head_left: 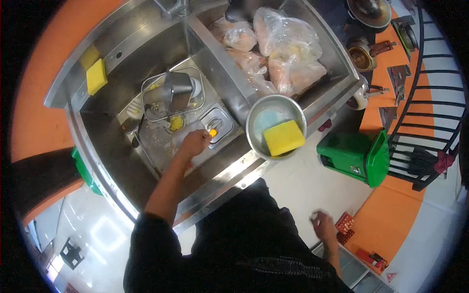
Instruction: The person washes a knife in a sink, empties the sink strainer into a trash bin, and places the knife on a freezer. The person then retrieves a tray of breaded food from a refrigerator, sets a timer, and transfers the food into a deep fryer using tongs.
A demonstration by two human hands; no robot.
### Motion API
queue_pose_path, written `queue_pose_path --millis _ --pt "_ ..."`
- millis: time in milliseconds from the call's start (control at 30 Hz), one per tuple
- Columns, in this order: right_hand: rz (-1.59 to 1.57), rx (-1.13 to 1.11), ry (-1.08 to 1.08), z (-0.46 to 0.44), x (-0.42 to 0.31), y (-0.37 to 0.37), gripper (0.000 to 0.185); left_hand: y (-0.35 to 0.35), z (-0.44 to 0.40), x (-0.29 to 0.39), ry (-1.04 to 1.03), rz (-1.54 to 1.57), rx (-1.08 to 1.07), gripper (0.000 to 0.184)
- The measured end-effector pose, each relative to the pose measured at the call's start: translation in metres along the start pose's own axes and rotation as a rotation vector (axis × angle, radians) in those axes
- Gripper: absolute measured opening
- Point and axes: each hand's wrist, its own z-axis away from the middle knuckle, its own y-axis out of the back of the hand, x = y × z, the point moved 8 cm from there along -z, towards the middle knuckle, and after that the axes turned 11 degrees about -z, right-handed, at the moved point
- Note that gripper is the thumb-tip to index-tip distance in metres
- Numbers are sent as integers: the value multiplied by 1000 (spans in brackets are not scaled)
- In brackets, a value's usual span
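Note:
My left hand (196,142) reaches into the left sink basin, its fingers closed on a small orange-yellow item (212,132) whose kind I cannot make out. Directly beneath is a small rectangular steel pan (225,128) with metal shapes inside. A clear rectangular container (144,93) stands beyond, around a dark grey metal container (181,90). Yellow scraps (176,122) lie close by on the wet, littered tray bottom. My right hand (323,225) hangs over the floor at the right, away from the sink; blur hides its finger detail.
A steel bowl (252,122) holding a yellow sponge (284,137) sits on the sink's front rim. Filled plastic bags (288,36) occupy the right basin (337,46). Another yellow sponge (96,76) rests at the left ledge. A green bin (349,156) stands right, beside a black railing (425,129).

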Motion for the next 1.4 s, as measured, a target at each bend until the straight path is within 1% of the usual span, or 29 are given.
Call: queue_pose_path --millis 33,67,133,167,200,267,300,333,367,433,467,567,600,667,700,733,767,800,833,867,967,1000,1100,1233,1333,1400 --pt "-41 186 224 -27 -48 34 19 -12 -19 -11 -67 -148 96 26" --pt "-148 207 282 -52 -91 58 22 -24 -35 -15 -131 -296 191 26" --pt "-151 213 451 -82 -172 89 27 -53 -58 -24 -63 -557 204 32" --pt "-108 220 614 -92 -207 95 30 -65 -70 -29 -28 -691 210 37" --pt "-65 229 780 -100 -236 98 34 -79 -85 -38 -5 -809 154 38" --pt "73 133 862 -128 -267 84 41 -90 -102 -50 65 -785 140 35" --pt "108 96 855 -143 -269 72 41 -94 -109 -54 97 -772 131 33" --pt "145 56 845 -159 -266 56 42 -99 -106 -46 66 -879 15 26" --pt "181 19 837 -173 -264 42 43 -103 -108 -44 60 -894 -1 26" --pt "261 -44 755 -196 -261 19 44 -111 -109 -44 50 -925 -31 26" --pt "300 -79 712 -203 -259 11 44 -114 -113 -44 -25 -903 54 27" --pt "269 -36 728 -210 -261 11 41 -109 -118 -40 -63 -1006 255 29" --pt "241 -38 735 -211 -260 10 40 -108 -123 -43 -65 -964 273 29" --pt "191 -42 756 -213 -259 9 38 -110 -134 -57 -20 -905 293 29" --pt "157 -67 730 -216 -259 8 37 -109 -141 -61 2 -873 307 29" --pt "125 -93 702 -217 -258 7 36 -110 -142 -60 33 -949 194 29" --pt "95 -120 673 -218 -257 6 34 -111 -146 -60 37 -935 178 30" --pt "64 -65 734 -218 -256 7 31 -112 -145 -57 41 -920 163 30" --pt "59 -75 720 -216 -256 7 31 -115 -146 -58 44 -905 147 31" --pt "53 -85 704 -214 -258 8 30 -117 -149 -63 111 -858 99 32" --pt "77 -77 705 -214 -260 8 29 -117 -151 -70 184 -828 75 32" --pt "94 -72 705 -214 -261 8 29 -112 -144 -69 234 -837 195 32" --pt "133 -54 710 -214 -262 6 28 -109 -140 -67 119 -795 135 32" --pt "233 -47 697 -210 -263 4 26 -113 -118 -60 4 -996 33 32" --pt "190 22 738 -201 -267 12 26 -66 -58 -4 -136 -805 39 25" --pt "113 36 682 -191 -275 27 27 -39 -26 20 -188 -720 44 26"
